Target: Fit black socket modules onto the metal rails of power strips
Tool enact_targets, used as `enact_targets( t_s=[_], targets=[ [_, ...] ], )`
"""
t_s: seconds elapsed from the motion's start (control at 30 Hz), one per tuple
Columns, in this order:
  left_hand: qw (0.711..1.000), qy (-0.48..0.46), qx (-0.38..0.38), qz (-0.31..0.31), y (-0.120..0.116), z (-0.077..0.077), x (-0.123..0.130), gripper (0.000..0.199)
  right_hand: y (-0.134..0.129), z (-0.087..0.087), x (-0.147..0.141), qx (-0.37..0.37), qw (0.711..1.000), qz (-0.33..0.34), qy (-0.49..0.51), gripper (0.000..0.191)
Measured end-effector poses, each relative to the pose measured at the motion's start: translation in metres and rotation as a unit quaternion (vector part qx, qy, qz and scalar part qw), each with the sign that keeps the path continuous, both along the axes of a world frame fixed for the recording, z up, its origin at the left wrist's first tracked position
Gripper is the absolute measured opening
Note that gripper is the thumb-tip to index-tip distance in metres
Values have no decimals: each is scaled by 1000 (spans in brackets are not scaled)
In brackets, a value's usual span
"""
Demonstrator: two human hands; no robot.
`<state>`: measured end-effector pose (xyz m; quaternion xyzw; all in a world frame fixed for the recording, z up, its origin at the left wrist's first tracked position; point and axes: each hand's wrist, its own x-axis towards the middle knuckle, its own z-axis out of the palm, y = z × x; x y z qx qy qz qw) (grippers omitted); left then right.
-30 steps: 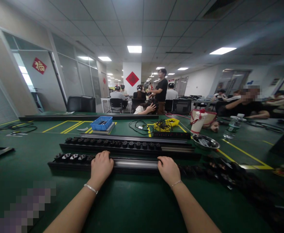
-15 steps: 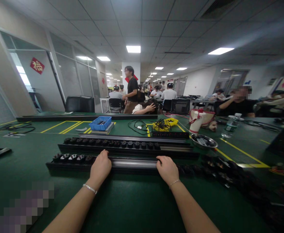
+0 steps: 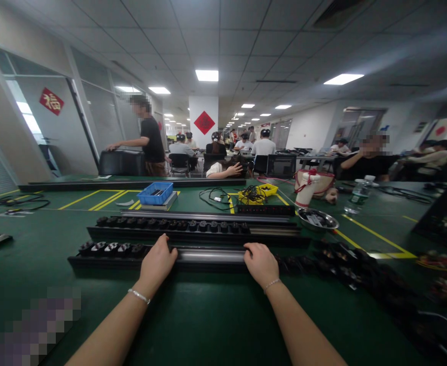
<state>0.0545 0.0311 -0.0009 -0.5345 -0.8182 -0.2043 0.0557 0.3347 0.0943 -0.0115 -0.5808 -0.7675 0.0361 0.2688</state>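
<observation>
A long black channel with a silvery inside [image 3: 210,255] lies crosswise in front of me. Black socket modules [image 3: 111,247] sit in a row in its left part. My left hand [image 3: 157,262] is closed over the channel at the right end of that row, thumb pointing right; its other fingers are partly hidden. Further right, my right hand [image 3: 261,262] grips the same channel, its fingertips curled over the far side. Whether either hand also touches a module cannot be seen. Behind lies a second channel [image 3: 192,235] filled with socket modules over most of its length.
Loose black modules [image 3: 349,267] are heaped on the right. Farther back are a blue bin [image 3: 155,194], a yellow tray [image 3: 267,190] with cables, a metal bowl [image 3: 318,219], a white tumbler [image 3: 306,190] and a water bottle [image 3: 359,195]. Other people sit or stand beyond the table.
Both hands keep their hold on the channel, with hardly any shift. The view has turned slightly right. In the background, a standing person has walked left to the black chair.
</observation>
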Motion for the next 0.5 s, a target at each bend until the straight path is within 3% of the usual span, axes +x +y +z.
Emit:
enact_targets(
  t_s=[0.23, 0.5],
  targets=[
    [999, 44, 8, -11, 3, -4, -3, 44, 0, 0, 1, -3, 1000, 4, 7, 31],
    [998, 29, 13, -54, 6, -11, -3, 41, 1, -1, 1, 4, 1000, 5, -3, 31]
  ],
)
